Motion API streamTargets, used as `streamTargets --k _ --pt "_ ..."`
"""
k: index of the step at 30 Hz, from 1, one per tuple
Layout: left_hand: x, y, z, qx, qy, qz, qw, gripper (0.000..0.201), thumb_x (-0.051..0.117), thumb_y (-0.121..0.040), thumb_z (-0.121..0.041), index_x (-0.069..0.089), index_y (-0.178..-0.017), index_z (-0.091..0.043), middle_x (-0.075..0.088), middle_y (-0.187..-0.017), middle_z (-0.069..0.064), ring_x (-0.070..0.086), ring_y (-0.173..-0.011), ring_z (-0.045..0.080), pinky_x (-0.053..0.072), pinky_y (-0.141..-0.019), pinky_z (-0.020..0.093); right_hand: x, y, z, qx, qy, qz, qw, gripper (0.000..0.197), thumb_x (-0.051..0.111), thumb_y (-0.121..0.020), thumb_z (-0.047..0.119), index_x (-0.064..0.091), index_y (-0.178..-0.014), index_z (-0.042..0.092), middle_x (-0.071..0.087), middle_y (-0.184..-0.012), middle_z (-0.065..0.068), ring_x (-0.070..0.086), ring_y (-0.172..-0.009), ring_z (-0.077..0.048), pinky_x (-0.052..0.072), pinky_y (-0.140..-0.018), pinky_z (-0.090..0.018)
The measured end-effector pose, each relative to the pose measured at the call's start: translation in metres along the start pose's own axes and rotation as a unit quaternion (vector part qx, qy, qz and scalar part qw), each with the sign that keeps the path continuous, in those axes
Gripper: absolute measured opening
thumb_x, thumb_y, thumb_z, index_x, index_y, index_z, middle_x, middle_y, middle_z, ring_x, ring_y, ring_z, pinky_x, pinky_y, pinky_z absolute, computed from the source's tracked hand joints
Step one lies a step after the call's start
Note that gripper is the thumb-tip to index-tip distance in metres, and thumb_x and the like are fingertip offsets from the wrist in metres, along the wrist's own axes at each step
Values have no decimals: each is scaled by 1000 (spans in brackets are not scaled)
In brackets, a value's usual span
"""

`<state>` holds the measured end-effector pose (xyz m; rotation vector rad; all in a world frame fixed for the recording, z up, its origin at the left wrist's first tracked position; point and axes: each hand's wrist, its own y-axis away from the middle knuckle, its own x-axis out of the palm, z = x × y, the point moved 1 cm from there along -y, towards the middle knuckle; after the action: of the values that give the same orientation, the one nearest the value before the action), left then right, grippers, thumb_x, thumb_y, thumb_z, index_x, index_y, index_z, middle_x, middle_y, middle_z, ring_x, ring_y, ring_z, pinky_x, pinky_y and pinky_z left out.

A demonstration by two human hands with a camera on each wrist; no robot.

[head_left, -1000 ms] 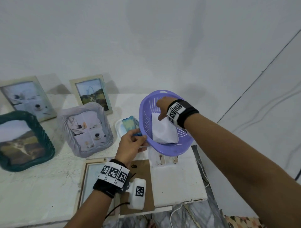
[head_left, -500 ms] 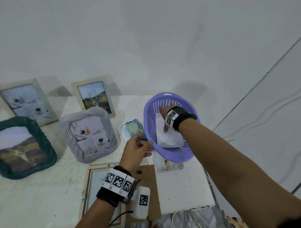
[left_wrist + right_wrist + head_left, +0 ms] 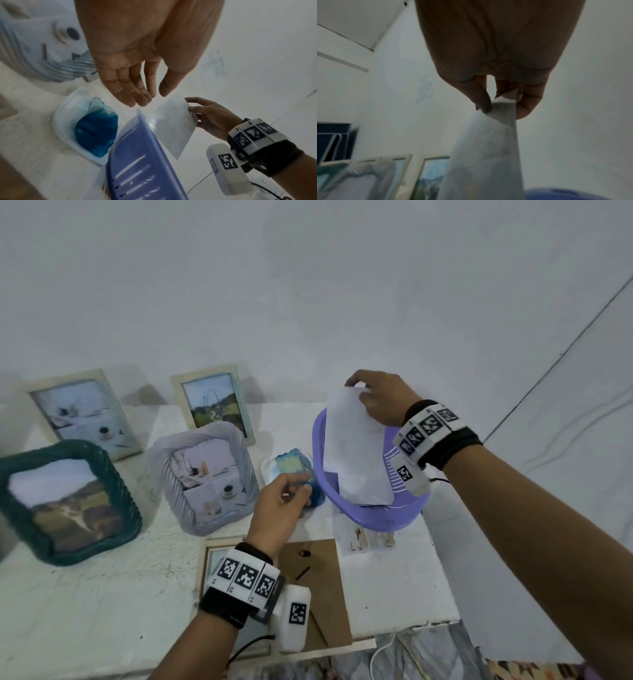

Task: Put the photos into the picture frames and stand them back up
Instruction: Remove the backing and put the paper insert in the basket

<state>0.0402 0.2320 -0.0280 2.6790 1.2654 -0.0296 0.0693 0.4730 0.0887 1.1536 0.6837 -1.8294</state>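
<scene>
Right hand point(image 3: 380, 400) pinches the top corner of a white photo sheet point(image 3: 356, 450), blank back facing the head camera; the sheet hangs upright at centre right of the frame, its lower edge inside the tilted lilac slotted plastic basket point(image 3: 380, 515). Left hand point(image 3: 137, 75), fingers relaxed and holding nothing, hovers just left of the basket rim. A pale wooden frame point(image 3: 205, 556) lies flat at lower centre, its brown backing board point(image 3: 322, 583) beside it.
</scene>
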Motion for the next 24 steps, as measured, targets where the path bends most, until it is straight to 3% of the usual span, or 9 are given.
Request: streamTargets --k 3,7,9,11,13,16,18,21,24 --pt "-14 8 -13 48 -12 -23 998 15 59 -96 -17 67 -108 -22 69 -104 1 65 -98 21 56 -85 40 -16 25 21 -47 -30 -43 998 38 41 -89 4 62 -117 20 62 -104 -6 54 -97 -23 38 -81 -24" --pt "-33 22 -32 97 1 -37 995 16 61 -96 -21 67 -111 -24 69 -109 -7 64 -95 6 55 -85 34 -12 68 60 -99 -69 -40 992 36 44 -92 7 61 -120 23 62 -107 -6 55 -98 -19 44 -88 -28" --pt "-45 31 -37 111 2 -38 993 18 62 -95 -21 67 -112 -20 70 -106 -2 64 -91 7 55 -81 31 0 87 77 -124 -88 -31 988 35 47 -93 8 61 -121 24 63 -111 -7 56 -104 -21 44 -93 -33" --pt "-59 40 -35 113 18 -31 993 13 62 -94 -15 67 -106 -15 70 -97 14 63 -85 15 54 -73 30 16 101 90 -138 -106 -22 984 34 49 -94 8 60 -122 23 63 -111 -8 56 -106 -22 43 -94 -34" --pt "-75 50 -29 104 22 -21 994 10 61 -94 -9 68 -98 -15 70 -94 19 65 -84 24 56 -70 34 35 111 97 -144 -123 -38 981 35 52 -94 10 59 -126 23 61 -106 -7 56 -99 -20 42 -90 -27" --pt "-100 62 -14 70 34 -24 997 10 62 -93 -6 69 -97 -11 74 -96 14 69 -90 30 58 -76 42 65 123 97 -99 -171 -100 975 37 58 -93 16 54 -130 23 55 -100 -3 53 -81 -6 37 -74 -6" --pt "-113 69 -4 38 56 -44 997 10 62 -93 -4 69 -96 -10 74 -93 12 69 -83 24 58 -69 35 90 135 95 -24 -240 -99 965 34 60 -93 18 54 -127 20 59 -95 -2 57 -76 -7 49 -69 -13" --pt "-126 78 9 6 55 -46 997 9 63 -91 -2 69 -96 -7 72 -88 12 67 -74 16 55 -60 23 129 158 99 21 -314 -43 948 29 61 -92 13 55 -120 15 64 -89 -9 65 -77 -25 59 -60 -34" --pt "-135 83 25 -1 17 -46 999 12 66 -90 -2 70 -90 -14 70 -85 14 65 -75 17 57 -62 25 161 176 102 29 -291 -43 955 22 61 -91 14 57 -110 21 62 -78 3 62 -71 -15 56 -64 -33"
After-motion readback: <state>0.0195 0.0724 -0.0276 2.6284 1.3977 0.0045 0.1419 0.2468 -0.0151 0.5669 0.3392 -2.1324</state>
